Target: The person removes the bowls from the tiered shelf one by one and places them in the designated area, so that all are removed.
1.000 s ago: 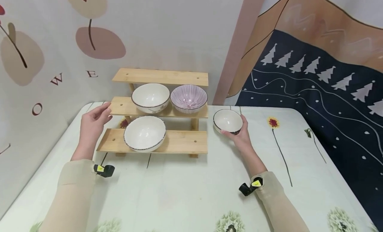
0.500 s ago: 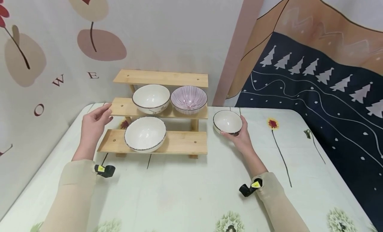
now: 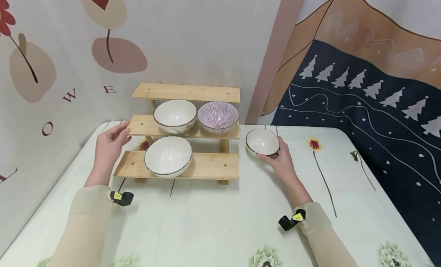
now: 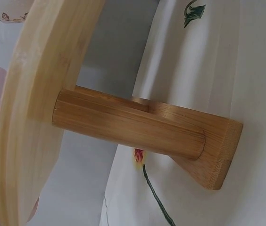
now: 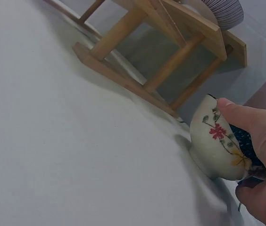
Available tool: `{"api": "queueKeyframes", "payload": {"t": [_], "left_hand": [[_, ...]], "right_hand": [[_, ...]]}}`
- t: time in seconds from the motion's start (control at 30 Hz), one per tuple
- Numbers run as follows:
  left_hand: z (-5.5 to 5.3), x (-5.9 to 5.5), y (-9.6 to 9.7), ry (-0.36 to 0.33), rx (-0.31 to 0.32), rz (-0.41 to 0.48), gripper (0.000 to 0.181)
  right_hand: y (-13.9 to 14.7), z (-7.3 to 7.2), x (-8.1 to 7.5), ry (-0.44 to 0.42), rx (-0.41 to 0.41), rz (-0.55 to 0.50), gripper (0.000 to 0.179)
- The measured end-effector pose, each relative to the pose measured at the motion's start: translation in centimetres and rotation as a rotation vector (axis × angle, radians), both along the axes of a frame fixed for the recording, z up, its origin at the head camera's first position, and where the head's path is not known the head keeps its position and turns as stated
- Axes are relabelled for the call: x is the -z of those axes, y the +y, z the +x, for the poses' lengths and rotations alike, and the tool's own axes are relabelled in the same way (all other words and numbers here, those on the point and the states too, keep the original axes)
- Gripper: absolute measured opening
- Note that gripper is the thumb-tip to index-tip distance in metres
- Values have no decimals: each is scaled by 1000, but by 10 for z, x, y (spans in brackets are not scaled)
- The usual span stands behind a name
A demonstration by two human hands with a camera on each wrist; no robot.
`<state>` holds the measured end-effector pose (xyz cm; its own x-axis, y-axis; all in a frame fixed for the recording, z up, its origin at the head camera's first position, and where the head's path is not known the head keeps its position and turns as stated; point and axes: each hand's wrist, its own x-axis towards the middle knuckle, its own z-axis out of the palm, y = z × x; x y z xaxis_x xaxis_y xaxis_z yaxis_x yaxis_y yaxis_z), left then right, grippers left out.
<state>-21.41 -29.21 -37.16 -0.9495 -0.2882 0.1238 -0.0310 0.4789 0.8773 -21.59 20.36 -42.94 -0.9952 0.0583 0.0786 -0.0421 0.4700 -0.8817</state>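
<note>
Bowl [image 3: 262, 142] — my right hand [image 3: 283, 163] curls round its side; my half-closed left hand [image 3: 108, 147] pinches the middle shelf [image 3: 142, 125].

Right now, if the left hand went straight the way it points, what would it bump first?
The left hand would probably meet the left end of the pale, flat wooden middle shelf first. They look very close; I can't tell whether they already touch.

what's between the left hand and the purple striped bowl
The head view shows a bare stretch of middle shelf, then a white bowl, between the left hand and the purple striped bowl.
</note>
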Motion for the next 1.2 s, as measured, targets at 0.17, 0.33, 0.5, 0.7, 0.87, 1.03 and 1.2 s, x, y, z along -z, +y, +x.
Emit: {"api": "queueKeyframes", "payload": {"t": [0.17,0.33,0.5,0.7,0.87,1.03,1.2], "left_hand": [[-1,1,0,-5,-3,-7,49],[-1,1,0,11,7,-1,49],[-1,2,0,14,5,-5,49],[-1,1,1,18,3,1,49],[0,0,2,15,1,0,49],[1,-1,3,7,-3,1,49],[0,0,2,5,-4,3,49]], "right_hand": [[5,3,-2,-18,-17,-17,101],[8,7,-5,-31,-13,-38,98],[12,11,-8,-28,1,-44,90],[17,16,-11,-18,12,-35,79],[23,19,-11,-8,22,-35,68],[27,25,-13,-18,23,-42,59],[29,30,-16,-4,13,-50,54]]}}
